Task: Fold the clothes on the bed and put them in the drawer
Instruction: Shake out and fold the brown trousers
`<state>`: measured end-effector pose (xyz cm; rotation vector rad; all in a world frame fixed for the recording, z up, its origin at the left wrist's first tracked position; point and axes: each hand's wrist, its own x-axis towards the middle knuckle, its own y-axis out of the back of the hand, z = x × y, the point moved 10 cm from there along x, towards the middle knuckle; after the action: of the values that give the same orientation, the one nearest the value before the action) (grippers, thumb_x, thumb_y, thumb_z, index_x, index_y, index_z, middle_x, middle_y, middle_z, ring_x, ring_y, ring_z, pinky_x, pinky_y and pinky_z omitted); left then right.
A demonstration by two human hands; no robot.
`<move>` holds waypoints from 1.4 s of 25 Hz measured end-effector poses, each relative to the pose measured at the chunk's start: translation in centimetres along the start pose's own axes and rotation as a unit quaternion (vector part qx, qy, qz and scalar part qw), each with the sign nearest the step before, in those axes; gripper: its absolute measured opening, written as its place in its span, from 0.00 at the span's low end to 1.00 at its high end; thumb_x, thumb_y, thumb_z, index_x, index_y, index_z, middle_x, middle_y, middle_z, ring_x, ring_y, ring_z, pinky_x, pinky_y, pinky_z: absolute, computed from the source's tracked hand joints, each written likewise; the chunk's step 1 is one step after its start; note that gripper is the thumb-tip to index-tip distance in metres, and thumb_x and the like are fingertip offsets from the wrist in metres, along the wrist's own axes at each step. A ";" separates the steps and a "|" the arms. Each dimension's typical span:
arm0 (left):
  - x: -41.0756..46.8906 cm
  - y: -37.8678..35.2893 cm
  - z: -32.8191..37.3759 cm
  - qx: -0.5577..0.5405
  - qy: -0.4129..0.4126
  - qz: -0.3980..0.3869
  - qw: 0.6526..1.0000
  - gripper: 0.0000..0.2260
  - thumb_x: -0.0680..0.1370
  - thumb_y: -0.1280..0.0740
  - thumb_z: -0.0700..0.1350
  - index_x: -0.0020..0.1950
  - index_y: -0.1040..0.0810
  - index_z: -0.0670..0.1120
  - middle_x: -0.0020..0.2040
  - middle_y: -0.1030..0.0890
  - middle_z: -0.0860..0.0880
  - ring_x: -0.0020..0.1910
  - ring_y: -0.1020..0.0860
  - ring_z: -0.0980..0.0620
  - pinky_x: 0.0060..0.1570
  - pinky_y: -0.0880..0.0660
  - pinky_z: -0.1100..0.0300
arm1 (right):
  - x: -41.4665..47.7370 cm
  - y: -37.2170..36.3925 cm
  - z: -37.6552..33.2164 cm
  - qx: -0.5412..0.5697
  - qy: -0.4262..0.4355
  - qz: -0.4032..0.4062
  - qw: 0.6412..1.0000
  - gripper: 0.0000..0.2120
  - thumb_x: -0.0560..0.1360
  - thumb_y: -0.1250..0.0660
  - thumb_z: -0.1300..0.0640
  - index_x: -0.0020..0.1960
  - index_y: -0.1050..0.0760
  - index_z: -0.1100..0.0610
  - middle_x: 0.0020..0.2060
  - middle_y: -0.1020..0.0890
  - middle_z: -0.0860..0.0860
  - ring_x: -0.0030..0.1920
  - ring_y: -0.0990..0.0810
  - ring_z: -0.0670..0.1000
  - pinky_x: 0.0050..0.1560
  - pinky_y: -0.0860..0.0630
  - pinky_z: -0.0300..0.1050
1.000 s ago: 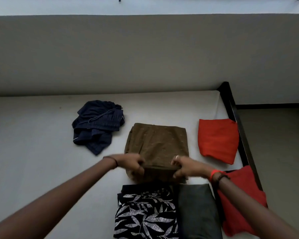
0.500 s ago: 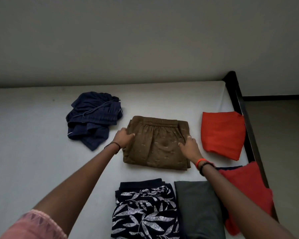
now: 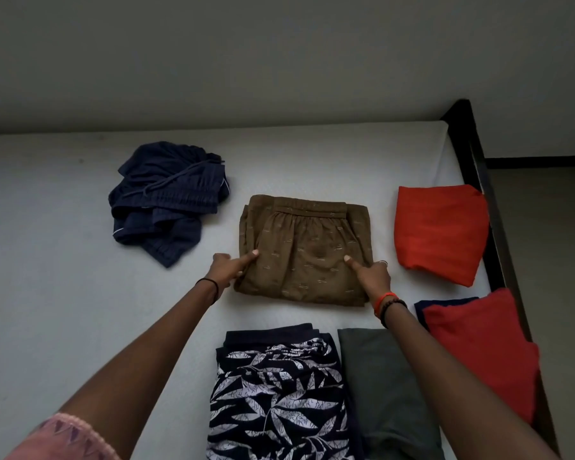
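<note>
Folded brown patterned shorts lie flat in the middle of the white bed, waistband on the far side. My left hand holds their left edge, thumb on top and fingers curled at the side. At the right edge my right hand grips the same way, thumb pressed on the fabric. A crumpled navy garment lies unfolded to the far left. No drawer is in view.
Folded pieces surround the shorts: an orange-red one at the right, a darker red one near the bed's dark frame, a grey one and a black leaf-print one close to me. A wall runs behind the bed.
The near half of the brown shorts was lifted and folded over to the far side. Both hands then slid back along the sides to the middle of the folded piece.
</note>
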<state>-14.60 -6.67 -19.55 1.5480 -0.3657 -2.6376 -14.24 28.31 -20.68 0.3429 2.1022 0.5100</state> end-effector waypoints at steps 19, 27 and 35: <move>-4.7 0.4 -1.8 -0.106 0.093 -0.102 0.985 0.15 0.78 0.36 0.41 0.63 0.26 0.36 0.50 0.19 0.42 0.44 0.20 0.50 0.34 0.20 0.62 | -4.4 0.5 3.5 0.064 -0.136 -0.191 0.970 0.14 0.72 0.28 0.60 0.54 0.24 0.66 0.41 0.16 0.58 0.34 0.18 0.51 0.30 0.22 0.40; -5.5 -1.1 -0.5 -0.453 0.214 -0.149 0.852 0.13 0.82 0.42 0.41 0.53 0.27 0.29 0.33 0.21 0.34 0.25 0.18 0.48 0.25 0.22 0.61 | -4.7 1.0 1.1 0.307 -0.270 -0.225 0.884 0.19 0.80 0.44 0.68 0.70 0.39 0.69 0.49 0.26 0.70 0.27 0.18 0.62 0.23 0.22 0.44; -5.3 -0.3 2.4 -0.522 0.080 -0.079 0.846 0.24 0.81 0.41 0.38 0.75 0.45 0.40 0.68 0.31 0.33 0.63 0.24 0.41 0.63 0.27 0.53 | -2.0 4.4 -2.6 0.243 -0.120 -0.064 0.960 0.19 0.80 0.41 0.62 0.69 0.38 0.63 0.67 0.33 0.67 0.57 0.23 0.62 0.48 0.20 0.52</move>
<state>-14.07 -5.07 -13.93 1.3391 1.0691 -2.0571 -15.13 30.72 -15.87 0.5165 1.9737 -0.1315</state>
